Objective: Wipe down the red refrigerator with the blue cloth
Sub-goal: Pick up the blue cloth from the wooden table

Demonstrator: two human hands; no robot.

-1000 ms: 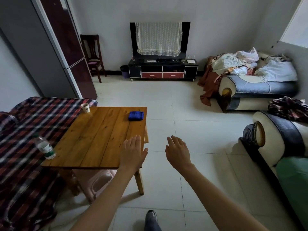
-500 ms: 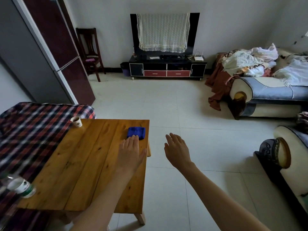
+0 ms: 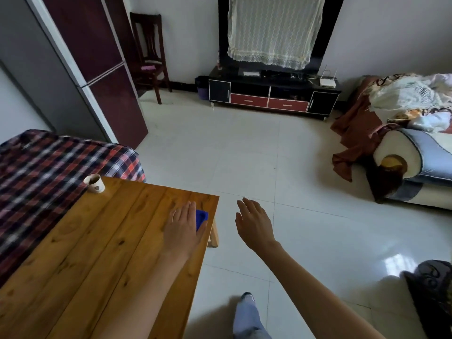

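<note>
Blue cloth (image 3: 202, 217) noted near tabletop's (image 3: 110, 241) far right edge, partly covered by flat, straight-fingered left grip (image 3: 182, 231), right grip (image 3: 254, 223) held spread, nothing grasped, over wide floor (image 3: 269, 155) beside tabletop

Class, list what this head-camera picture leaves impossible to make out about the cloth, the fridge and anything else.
All in the head view:
1. Blue cloth: mostly covered by the left hand; whether it is gripped or merely touched is unclear.
2. Red refrigerator: top cut off by the frame's upper edge.
3. Cup: contents too small and dark.
4. Television: screen hidden by lace cover.
</note>
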